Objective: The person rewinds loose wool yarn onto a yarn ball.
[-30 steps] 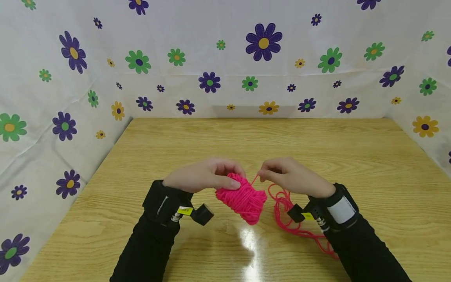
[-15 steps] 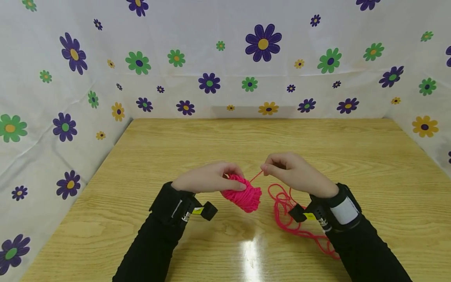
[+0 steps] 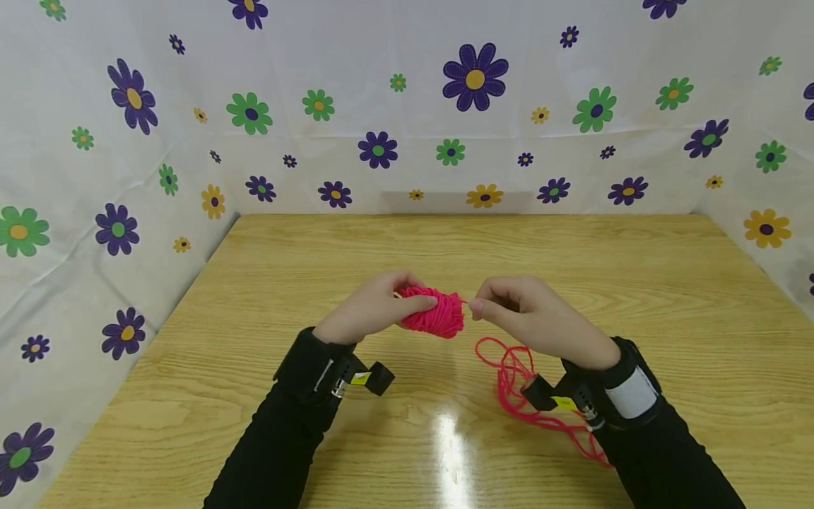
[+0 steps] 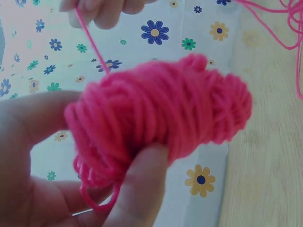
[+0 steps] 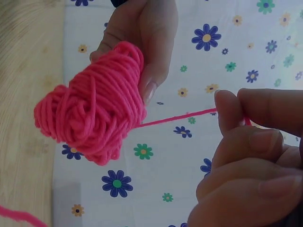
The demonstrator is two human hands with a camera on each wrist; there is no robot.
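A pink yarn ball (image 3: pixel 434 311) is held above the wooden table (image 3: pixel 254 283) by my left hand (image 3: pixel 375 305), thumb and fingers curled round it. The left wrist view shows the yarn ball (image 4: pixel 161 118) close up between thumb and fingers. My right hand (image 3: pixel 518 311) pinches the yarn strand (image 5: pixel 177 118) that runs taut from the ball (image 5: pixel 92 116) to its fingertips (image 5: pixel 227 111). The loose yarn (image 3: pixel 518 382) lies in loops on the table under the right wrist.
A white cloth with purple, green and yellow flowers (image 3: pixel 473 78) walls the table at the back and both sides. Black sleeves and wrist cameras (image 3: pixel 375 378) cover both forearms near the table's front edge.
My left hand has lifted the yarn ball up and away from me and turned it. The right hand has stayed close beside it, and the strand between them has shortened.
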